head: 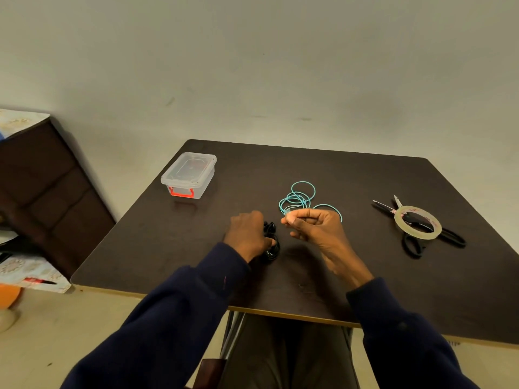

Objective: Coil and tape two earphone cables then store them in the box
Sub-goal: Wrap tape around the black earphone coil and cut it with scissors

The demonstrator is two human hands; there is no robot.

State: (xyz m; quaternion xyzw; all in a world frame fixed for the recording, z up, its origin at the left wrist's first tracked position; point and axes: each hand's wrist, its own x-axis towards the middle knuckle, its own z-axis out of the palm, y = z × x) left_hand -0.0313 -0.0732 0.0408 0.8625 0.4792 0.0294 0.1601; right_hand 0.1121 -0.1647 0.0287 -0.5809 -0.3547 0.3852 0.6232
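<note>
Your left hand (248, 234) was curled over the black cable (271, 249) and held the little bunch down on the desk (365, 276). Your right hand (314, 227) was partly closed. Its thumb and first finger pinched one end of the blue-green cable (302, 195), and its other fingers were bent and held nothing. The rest of that cable lay in loose rings on the desk, just past your right hand.

It looked like you were starting to coil the blue-green one. To do it well, you needed to make round loops that were all about the same size. You also needed to lay each loop on the last one and not pull hard. This cable was thin and springy, so it would pop open if you let go too soon. A finger on the coil would keep it shut until the tape was on.

The black cable was thin and shiny, and it was hard to see against the dark, smooth desk.

The box (188, 175) was clear plastic with a red clip. Its lid was on, and it stood far off to your left. The tape (400, 221) was a clear ring. It rested on the black scissors (383, 206), well to your right.
</note>
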